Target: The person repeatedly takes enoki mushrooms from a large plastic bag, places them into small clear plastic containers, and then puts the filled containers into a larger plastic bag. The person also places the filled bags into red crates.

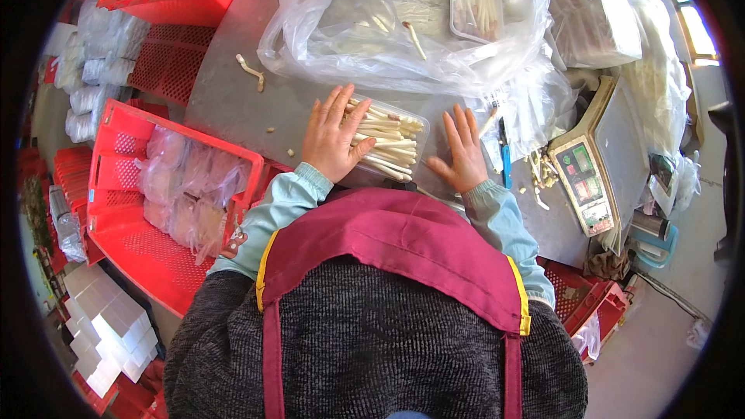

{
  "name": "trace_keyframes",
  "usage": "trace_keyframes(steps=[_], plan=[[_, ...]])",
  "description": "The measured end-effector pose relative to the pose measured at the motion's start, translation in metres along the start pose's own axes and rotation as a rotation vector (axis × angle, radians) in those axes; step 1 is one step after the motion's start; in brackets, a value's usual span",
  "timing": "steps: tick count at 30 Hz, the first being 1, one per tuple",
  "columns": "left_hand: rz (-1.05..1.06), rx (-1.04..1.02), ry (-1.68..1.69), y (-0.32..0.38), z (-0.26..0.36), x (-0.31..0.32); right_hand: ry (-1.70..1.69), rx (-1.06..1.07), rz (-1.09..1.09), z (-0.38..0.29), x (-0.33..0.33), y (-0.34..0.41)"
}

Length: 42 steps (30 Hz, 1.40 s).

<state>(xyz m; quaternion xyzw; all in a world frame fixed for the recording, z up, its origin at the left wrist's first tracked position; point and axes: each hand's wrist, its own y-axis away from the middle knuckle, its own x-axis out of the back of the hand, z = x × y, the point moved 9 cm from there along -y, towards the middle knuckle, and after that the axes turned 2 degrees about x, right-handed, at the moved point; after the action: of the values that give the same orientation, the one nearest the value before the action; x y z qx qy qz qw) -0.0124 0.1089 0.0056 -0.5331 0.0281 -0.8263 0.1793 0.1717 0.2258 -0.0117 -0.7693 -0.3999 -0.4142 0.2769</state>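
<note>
A clear plastic tray filled with long pale mushroom stems lies on the metal table close to my body. My left hand rests over the tray's left side, its fingertips and thumb touching the stems, fingers spread. To the right of the tray my right hand is spread and holds nothing. Beyond both hands lies a large translucent plastic bag, with another filled tray and a few loose stems on it. A blue-handled knife lies right of my right hand.
A weighing scale stands on the right, with mushroom scraps beside it. Red plastic crates flank the table; the left one holds bagged packs. One loose stem lies on the table's left. Plastic-wrapped stacks stand at the back right.
</note>
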Motion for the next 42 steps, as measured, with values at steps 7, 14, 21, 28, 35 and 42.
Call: trace_keyframes(steps=[7,14,21,28,35,42], plan=[[-0.029,0.019,-0.053,0.000,-0.001,-0.002,0.206,0.017,-0.015,0.006,0.004,0.011],[0.010,0.064,-0.036,-0.005,0.005,-0.001,0.023,-0.014,0.383,0.000,0.096,0.026],[0.059,0.161,0.845,-0.013,0.014,0.026,-1.267,-0.300,0.625,0.006,0.088,0.031],[0.105,0.450,0.746,0.005,-0.036,0.028,-1.000,-0.615,0.212,0.008,-0.027,0.018],[0.205,0.307,0.239,-0.001,-0.044,0.021,-0.460,-0.338,0.192,-0.008,-0.011,-0.004],[0.137,0.331,0.319,-0.004,-0.053,0.003,-0.382,-0.324,0.231,-0.003,-0.014,-0.015]])
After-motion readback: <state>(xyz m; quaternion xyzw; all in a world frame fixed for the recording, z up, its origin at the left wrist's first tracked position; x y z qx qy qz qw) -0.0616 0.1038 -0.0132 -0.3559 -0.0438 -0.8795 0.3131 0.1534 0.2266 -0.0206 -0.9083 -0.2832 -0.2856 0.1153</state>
